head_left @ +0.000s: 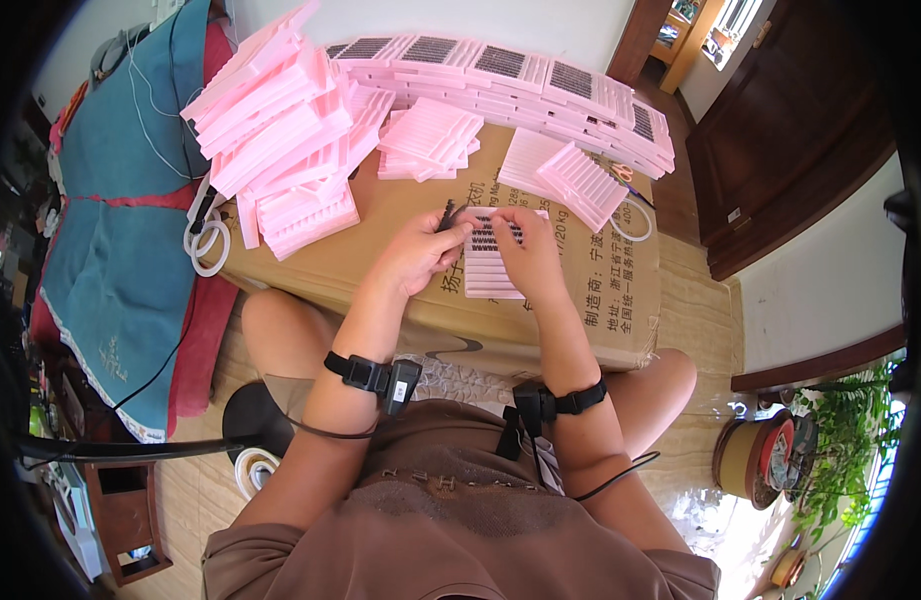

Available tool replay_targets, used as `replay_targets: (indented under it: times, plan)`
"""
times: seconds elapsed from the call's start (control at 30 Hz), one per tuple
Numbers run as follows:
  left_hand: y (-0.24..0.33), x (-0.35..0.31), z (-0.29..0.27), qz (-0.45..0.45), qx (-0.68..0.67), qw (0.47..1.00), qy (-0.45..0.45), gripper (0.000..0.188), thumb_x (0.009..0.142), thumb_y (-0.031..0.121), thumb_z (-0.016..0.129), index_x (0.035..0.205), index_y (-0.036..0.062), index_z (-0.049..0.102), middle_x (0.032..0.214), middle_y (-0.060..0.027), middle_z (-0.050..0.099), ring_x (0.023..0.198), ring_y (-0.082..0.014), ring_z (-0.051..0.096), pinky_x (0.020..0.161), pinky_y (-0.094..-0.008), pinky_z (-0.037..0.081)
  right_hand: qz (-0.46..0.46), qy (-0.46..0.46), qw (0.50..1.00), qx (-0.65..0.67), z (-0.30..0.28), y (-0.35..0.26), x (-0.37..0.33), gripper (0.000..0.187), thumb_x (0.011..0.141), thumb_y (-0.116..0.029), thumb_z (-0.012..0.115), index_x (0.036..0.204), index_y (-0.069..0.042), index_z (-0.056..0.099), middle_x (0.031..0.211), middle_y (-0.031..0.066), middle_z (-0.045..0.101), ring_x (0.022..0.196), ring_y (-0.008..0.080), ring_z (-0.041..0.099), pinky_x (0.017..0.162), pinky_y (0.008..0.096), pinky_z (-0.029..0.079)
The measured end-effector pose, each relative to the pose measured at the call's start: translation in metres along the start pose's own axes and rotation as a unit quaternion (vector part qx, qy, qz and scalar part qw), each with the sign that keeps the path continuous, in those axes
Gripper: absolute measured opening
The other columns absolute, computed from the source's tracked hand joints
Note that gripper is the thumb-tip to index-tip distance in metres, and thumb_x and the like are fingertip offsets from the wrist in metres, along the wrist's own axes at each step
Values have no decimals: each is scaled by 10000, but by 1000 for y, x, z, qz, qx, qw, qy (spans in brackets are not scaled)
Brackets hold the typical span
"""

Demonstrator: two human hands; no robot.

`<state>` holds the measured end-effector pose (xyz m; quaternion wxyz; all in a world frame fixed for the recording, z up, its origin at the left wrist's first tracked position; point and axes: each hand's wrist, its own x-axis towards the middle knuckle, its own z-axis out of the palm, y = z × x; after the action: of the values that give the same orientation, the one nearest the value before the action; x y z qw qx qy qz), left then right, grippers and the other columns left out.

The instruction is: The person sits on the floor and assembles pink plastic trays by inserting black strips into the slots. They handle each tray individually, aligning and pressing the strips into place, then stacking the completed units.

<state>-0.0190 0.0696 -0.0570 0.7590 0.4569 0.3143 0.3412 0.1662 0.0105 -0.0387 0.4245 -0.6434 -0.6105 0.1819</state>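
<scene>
A pink slotted tray (488,284) lies on the cardboard box between my hands, with rows of small black tufts, like false eyelash clusters (482,240), across its upper part. My left hand (412,256) is closed at the tray's left edge, and a small dark bristly piece (447,214) sticks up from its fingers. Over the upper right of the tray bends my right hand (531,258), its fingertips drawn together on the tufts; whatever they pinch is too small to make out.
The cardboard box (420,215) serves as a table. Tall leaning stacks of pink trays (280,140) stand at left, with filled trays (510,70) along the back. Loose trays (580,185) and a white ring (632,222) lie at right. A blue-covered seat (125,270) borders the left.
</scene>
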Motion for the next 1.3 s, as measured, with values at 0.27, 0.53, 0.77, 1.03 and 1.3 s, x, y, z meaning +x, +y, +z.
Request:
replay_targets:
  times: [0.27, 0.53, 0.77, 1.03, 1.3]
  plan:
    - [-4, -1, 19, -22, -41, 995, -86, 174, 1048, 204, 618, 1096, 37, 628, 818, -5, 557, 581, -84, 487, 473, -210, 312, 92, -13, 938, 335, 8, -16, 9, 268, 925, -168, 779, 1117, 13, 733, 959, 78, 734, 853, 108, 664, 748, 254, 529]
    - [7, -10, 19, -13, -11, 998, -68, 347, 1103, 304, 511, 1237, -4, 599, 1090, -122, 699, 722, -152, 694, 472, -198, 378, 118, -37, 887, 444, -4, -12, 10, 201, 1013, -165, 667, 1046, 24, 727, 836, 34, 711, 734, 81, 647, 645, 225, 500]
    - [11, -6, 25, -21, 59, 997, -54, 325, 1101, 310, 522, 1206, 17, 611, 1052, -110, 712, 636, -143, 684, 415, -197, 324, 158, -70, 926, 336, 3, -19, 8, 211, 1042, -161, 617, 1062, 5, 745, 905, 11, 719, 799, 63, 626, 764, 224, 514]
    - [16, -4, 15, 7, 102, 992, 78, 266, 1084, 287, 556, 1120, 51, 675, 811, 10, 621, 735, -130, 702, 491, -222, 366, 116, -51, 937, 327, -20, 2, 13, 219, 1037, -192, 631, 1095, -16, 748, 937, 8, 725, 846, 57, 630, 756, 234, 496]
    - [0, 4, -11, 53, 375, 920, 100, 238, 1005, 192, 662, 1138, 6, 725, 979, -65, 745, 841, -136, 659, 772, -301, 520, 58, -55, 996, -27, -25, 23, 1, 154, 932, -112, 720, 1011, 11, 769, 1022, 94, 766, 878, 120, 671, 804, 269, 518]
